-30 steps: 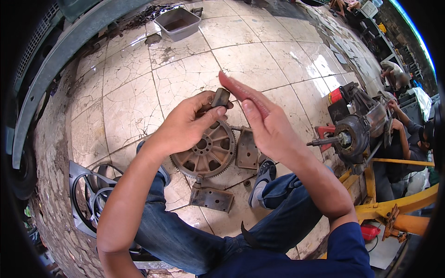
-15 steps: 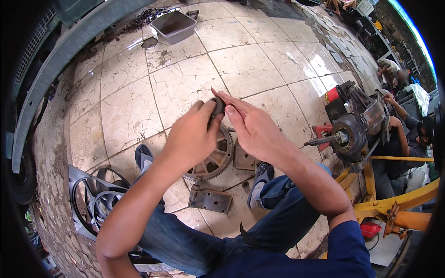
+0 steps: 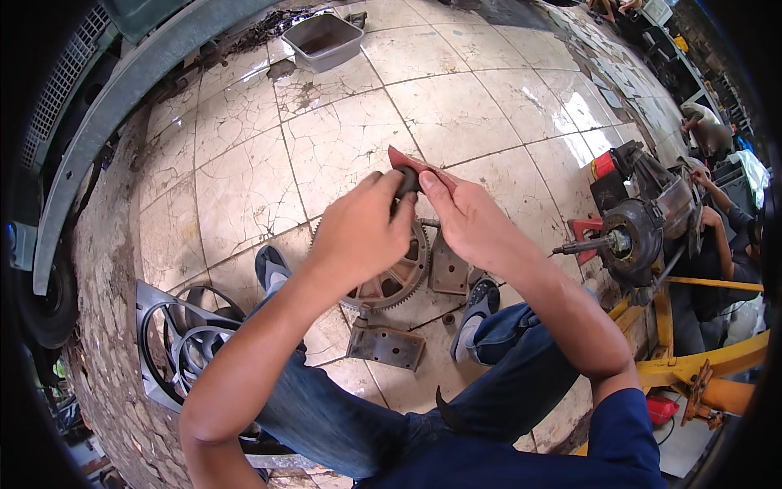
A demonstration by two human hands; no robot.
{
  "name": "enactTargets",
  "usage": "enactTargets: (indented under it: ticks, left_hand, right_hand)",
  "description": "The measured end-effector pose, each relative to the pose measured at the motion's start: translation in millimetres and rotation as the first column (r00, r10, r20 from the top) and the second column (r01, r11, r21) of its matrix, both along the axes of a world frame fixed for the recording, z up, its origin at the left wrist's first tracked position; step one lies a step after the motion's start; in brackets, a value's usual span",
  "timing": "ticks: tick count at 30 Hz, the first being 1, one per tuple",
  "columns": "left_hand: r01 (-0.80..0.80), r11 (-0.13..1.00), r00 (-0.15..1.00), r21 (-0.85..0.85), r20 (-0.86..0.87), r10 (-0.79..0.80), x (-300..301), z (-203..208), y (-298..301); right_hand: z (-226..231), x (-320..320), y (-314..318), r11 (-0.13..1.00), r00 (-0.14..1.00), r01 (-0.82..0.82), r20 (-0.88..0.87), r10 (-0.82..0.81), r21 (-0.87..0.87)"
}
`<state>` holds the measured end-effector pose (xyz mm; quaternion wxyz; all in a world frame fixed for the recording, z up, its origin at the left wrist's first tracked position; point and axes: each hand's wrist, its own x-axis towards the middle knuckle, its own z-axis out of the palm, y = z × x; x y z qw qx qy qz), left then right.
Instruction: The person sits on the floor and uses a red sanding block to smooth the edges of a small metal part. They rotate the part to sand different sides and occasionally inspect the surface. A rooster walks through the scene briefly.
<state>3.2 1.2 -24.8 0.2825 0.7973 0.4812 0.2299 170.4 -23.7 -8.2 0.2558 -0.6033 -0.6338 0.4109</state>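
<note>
Drawn together since, left hand [image 3: 365, 222] clamps dark part [image 3: 409, 181], right hand [image 3: 474, 222] red strip [image 3: 400, 157] too blurred to read.

And it's 1 view here, taken from the person's own head by the left camera of a worn pair of 2! The lens is pitched steeply down and forward. At mid-picture the left hand [image 3: 365, 224] and right hand [image 3: 479, 226] are caught close up; below them the jeans [image 3: 513, 375] are looked down upon. The tiled floor [image 3: 452, 110] is taken in from above, far ahead, its joints bowed by the fisheye, and the whole scene is ringed by a black rim.
</note>
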Motion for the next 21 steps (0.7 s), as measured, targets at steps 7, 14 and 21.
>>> enactTargets:
  ticks: [7,14,21]
  left_hand:
    - [0.034,0.999,0.998,0.029,0.053,-0.035,6,-5,-10]
    - [0.088,0.995,0.996,0.042,-0.013,-0.087,9,4,-17]
    - [0.020,0.994,0.995,-0.106,-0.091,-0.030,7,15,-7]
  right_hand:
    - [-6,2,-2,0.997,1.000,0.012,-0.011,-0.011,0.072]
    - [9,4,-5,1.000,0.999,0.018,-0.043,-0.017,0.013]
    - [13,3,-5,0.997,0.995,0.037,-0.087,-0.043,-0.071]
